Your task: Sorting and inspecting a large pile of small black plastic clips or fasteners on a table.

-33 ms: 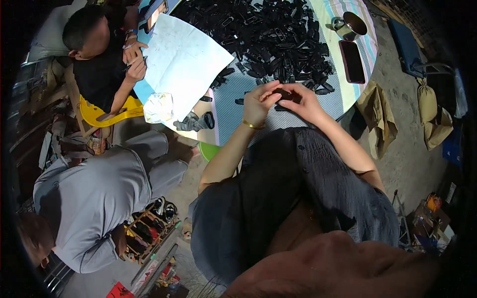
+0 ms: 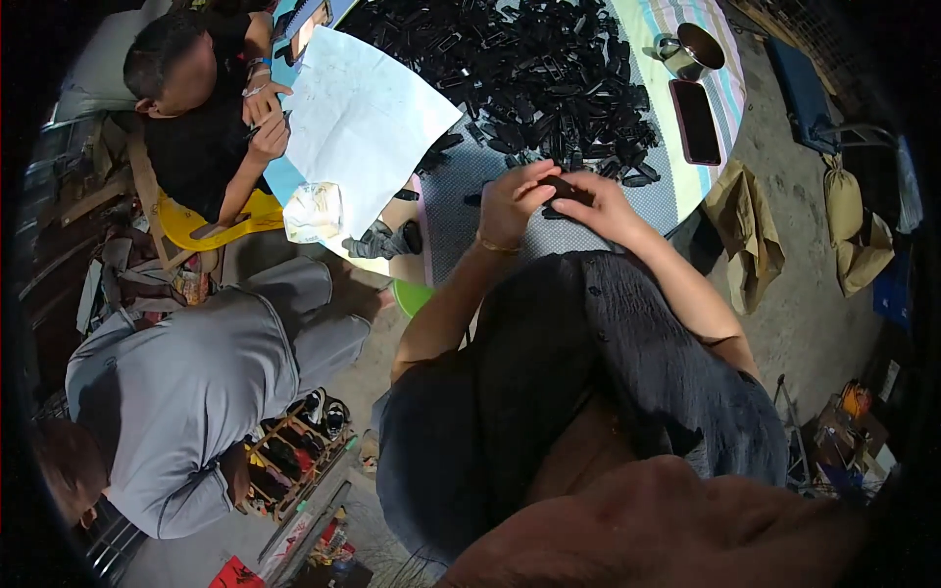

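Note:
Both my hands meet at the near edge of the cloth-covered table, just short of a heap of small black plastic parts (image 2: 529, 83). One dark plastic part (image 2: 567, 188) is pinched between them, and its exact shape is partly hidden by the fingers. My left hand (image 2: 510, 204), with a thin bracelet at the wrist, has its fingers curled against the part's left end. From the other side my right hand (image 2: 603, 206) grips it between thumb and fingers. Another black part lies on the cloth below my right thumb.
Left of the heap lies a large white sheet (image 2: 372, 118), with another person's hands at its edge. Grey gloves (image 2: 387, 240) and a crumpled white packet (image 2: 314, 211) are near it. A phone (image 2: 695, 122) and metal mug (image 2: 692, 51) stand right. A person in grey bends at lower left.
The dark part shows more between my fingers, turned slightly. A shadow now covers my left forearm. Both hands stay in almost the same place.

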Available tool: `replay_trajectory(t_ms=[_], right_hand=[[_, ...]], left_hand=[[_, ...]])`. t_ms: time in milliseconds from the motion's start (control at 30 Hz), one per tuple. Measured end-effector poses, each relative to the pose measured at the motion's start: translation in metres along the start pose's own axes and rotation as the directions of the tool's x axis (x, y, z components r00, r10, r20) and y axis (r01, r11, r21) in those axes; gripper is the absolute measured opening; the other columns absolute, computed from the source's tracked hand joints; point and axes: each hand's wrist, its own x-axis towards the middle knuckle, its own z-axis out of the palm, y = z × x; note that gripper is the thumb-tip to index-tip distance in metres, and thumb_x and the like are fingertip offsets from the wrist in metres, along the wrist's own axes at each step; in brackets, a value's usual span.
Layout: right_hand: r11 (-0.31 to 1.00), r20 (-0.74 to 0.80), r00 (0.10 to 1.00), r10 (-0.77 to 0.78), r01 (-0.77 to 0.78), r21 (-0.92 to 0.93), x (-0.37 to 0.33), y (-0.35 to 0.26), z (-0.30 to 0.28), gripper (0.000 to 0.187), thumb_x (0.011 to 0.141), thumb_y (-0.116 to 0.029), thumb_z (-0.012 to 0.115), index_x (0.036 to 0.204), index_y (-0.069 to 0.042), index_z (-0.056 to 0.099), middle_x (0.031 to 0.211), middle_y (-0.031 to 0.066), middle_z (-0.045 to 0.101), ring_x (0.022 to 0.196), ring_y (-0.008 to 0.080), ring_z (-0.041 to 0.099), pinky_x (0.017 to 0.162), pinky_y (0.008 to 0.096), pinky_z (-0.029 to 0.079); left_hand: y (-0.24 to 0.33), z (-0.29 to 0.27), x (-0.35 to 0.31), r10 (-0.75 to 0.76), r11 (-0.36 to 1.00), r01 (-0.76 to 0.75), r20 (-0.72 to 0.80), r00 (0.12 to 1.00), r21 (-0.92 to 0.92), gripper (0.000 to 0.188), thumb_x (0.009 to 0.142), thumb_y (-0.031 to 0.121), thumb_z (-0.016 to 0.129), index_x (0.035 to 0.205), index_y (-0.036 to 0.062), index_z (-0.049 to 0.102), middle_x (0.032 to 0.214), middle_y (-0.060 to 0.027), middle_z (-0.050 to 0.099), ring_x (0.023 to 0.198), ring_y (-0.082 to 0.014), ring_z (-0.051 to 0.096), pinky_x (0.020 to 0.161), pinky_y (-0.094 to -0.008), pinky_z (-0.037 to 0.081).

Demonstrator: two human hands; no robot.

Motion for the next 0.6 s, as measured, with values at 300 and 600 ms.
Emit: replay_trajectory(t_ms=[300, 600], right_hand=[[0.962, 0.013, 0.993, -0.119, 0.118, -0.245, -0.011, -0.017, 0.002, 0.023, 0.073, -0.016, 0.068, 0.09, -0.001, 0.063, 0.068, 0.0124, 0.059, 0.056, 0.021, 0.056, 0.052, 0.029, 0.043], [0.895, 0.129, 0.991, 0.019, 0.041, -0.443, -0.032, -0.009, -0.019, 0.024, 0.072, -0.017, 0.067, 0.089, -0.001, 0.063, 0.075, 0.0171, 0.061, 0.066, 0.0313, 0.058, 0.06, 0.0359, 0.046]], left_hand=[[-0.001, -0.007, -0.003, 0.093, 0.965, -0.125, 0.148, 0.985, 0.231, 0.021, 0.079, 0.01, 0.056, 0.098, 0.0035, 0.064, 0.093, -0.0054, 0.064, 0.083, -0.0127, 0.059, 0.074, -0.0234, 0.046], [-0.019, 0.004, -0.009, -0.169, 0.934, 0.048, 0.32, 0.932, 0.354, 0.025, 0.078, 0.011, 0.055, 0.1, 0.0011, 0.062, 0.091, -0.0098, 0.062, 0.082, -0.015, 0.058, 0.074, -0.0242, 0.045]])
